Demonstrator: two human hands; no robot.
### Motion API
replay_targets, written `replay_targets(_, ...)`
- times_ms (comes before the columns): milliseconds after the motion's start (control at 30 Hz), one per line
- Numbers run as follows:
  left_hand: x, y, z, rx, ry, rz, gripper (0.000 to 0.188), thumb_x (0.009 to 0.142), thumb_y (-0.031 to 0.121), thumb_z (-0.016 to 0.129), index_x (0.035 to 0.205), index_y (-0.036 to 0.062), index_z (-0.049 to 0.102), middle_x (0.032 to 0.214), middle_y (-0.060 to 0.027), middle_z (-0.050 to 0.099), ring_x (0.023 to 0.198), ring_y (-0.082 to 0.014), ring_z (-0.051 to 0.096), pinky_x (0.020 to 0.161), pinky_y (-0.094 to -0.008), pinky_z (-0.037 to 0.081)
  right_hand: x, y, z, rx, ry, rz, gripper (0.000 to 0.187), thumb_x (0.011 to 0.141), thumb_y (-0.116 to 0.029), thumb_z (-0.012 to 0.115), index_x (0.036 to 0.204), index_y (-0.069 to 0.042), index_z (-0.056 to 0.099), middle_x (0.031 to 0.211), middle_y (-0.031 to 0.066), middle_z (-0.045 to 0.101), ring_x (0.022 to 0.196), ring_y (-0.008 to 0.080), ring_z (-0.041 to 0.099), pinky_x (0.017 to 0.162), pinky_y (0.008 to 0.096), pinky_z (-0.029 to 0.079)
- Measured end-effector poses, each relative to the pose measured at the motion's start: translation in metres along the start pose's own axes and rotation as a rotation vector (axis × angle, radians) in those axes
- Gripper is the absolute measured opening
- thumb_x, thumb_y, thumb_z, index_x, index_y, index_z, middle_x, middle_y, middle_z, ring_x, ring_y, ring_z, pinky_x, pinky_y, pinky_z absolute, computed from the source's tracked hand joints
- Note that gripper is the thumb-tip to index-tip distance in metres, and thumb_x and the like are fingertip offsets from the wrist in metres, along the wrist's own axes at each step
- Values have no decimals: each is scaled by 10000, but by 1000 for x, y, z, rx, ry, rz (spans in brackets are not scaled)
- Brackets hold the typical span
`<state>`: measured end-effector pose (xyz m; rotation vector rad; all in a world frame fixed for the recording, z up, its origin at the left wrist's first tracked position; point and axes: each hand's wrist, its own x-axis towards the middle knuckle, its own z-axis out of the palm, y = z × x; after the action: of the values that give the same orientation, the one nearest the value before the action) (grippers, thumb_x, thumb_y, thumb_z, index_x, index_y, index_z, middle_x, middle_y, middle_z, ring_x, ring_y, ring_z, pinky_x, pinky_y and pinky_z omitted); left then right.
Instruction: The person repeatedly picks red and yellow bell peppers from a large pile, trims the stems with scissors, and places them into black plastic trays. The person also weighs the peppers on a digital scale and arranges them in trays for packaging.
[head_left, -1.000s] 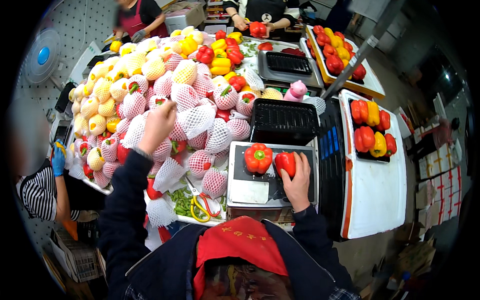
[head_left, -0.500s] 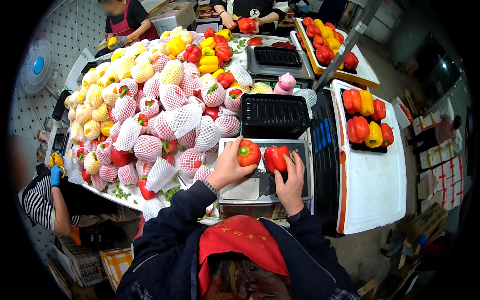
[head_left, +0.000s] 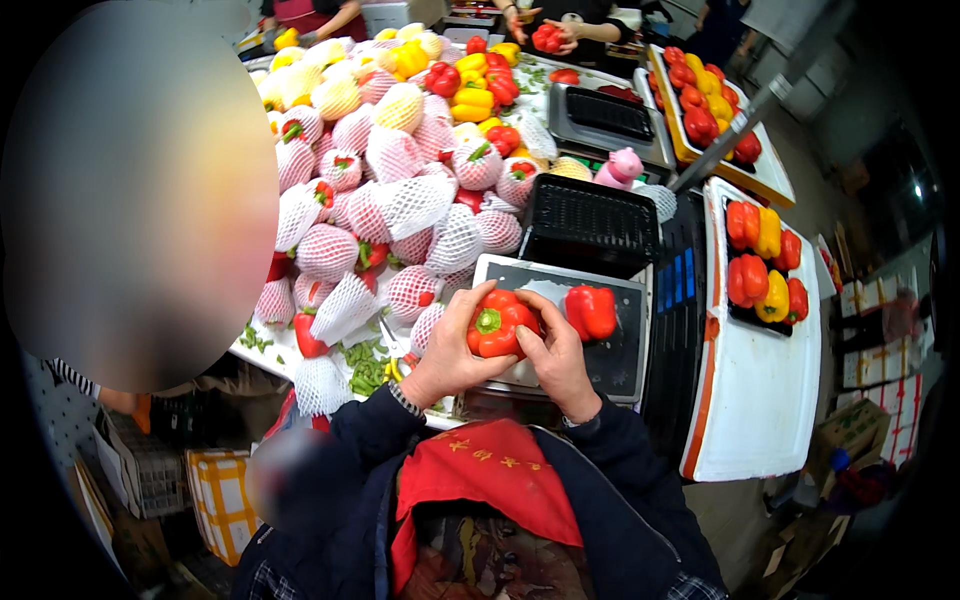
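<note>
Both my hands are on one red bell pepper (head_left: 492,335), its green stem end facing up toward me. My left hand (head_left: 448,355) wraps its left side, and my right hand (head_left: 560,368) closes on its right side, thumb near the front. The pepper is over the left part of a flat weighing scale (head_left: 622,372). A second red bell pepper (head_left: 592,312) lies on the dark scale plate, apart from my hands. Left of the scale, a big heap of peppers in pink, white and yellow foam nets (head_left: 412,205) covers the table.
Black plastic trays (head_left: 590,220) stand behind the scale. To the right, a white foam lid (head_left: 755,400) bears a tray of red and yellow peppers (head_left: 765,260). A metal post (head_left: 740,125) slants nearby. Across the table, a person's hands hold a red pepper (head_left: 548,38). A large blur hides the left.
My right hand has left the second pepper, which now lies on the scale, and joined my left hand on the first pepper. The whole view has shifted. A blur now covers the left.
</note>
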<state>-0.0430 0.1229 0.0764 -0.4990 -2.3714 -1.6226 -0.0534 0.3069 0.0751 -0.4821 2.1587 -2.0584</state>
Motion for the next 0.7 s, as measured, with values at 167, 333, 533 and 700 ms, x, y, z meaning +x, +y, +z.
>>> replay_targets(167,-38,-7,-38,91,56,-97,929,673,272,885,1429,-31,437,1237,-200,549,1146,-322,577,992,-399,459,8,2,37,77,-107,116,411,969,-102,576,1356,32,539,1264,129,632,1192,203,588,1042,321,443)
replay_targets(333,-89,-13,-66,37,127,-326,959,688,345,856,1467,7,410,1256,-222,544,1147,-383,583,982,-425,474,7,-3,86,155,-257,268,395,998,-95,542,1362,56,522,1307,136,602,1212,204,570,1065,333,427)
replay_targets(533,-200,-37,-84,-126,441,-502,942,686,293,882,1464,11,432,1361,-203,542,1243,-312,565,1062,-382,440,-1,21,154,4,-684,295,388,992,-56,576,1364,42,525,1294,136,612,1168,201,601,997,323,480)
replay_targets(700,-302,-32,-93,-443,882,-759,775,798,218,815,1451,22,447,1330,-103,559,1222,-180,544,1047,-321,439,2,26,199,-168,-1022,342,305,997,-65,577,1282,41,593,1136,118,691,1053,181,656,914,305,517)
